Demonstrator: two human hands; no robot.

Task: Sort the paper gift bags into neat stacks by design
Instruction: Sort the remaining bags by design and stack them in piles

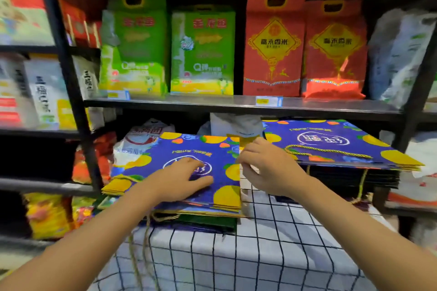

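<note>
Low at the centre of the frame, on the counter (272, 255) with its checked cloth, I have two piles of flat paper gift bags: the left stack (189, 205) under my hands and the right stack (350, 172) at the right edge, both topped by the same blue design with yellow fruit. My left hand (182, 179) lies spread and flat on the top bag (224, 149) of the left stack, pressing it down, fingers relaxed. My right hand (262, 163) sits at that bag's right edge with thumb and fingers drawn together, seemingly pinching the edge, though blur keeps me from being sure. I judge these bags light, fairly stiff when folded, and glossy enough to slide on one another, so I would hold them by the long folded edges and keep clear of the rope handles (324, 150), which dangle and could snag.
</note>
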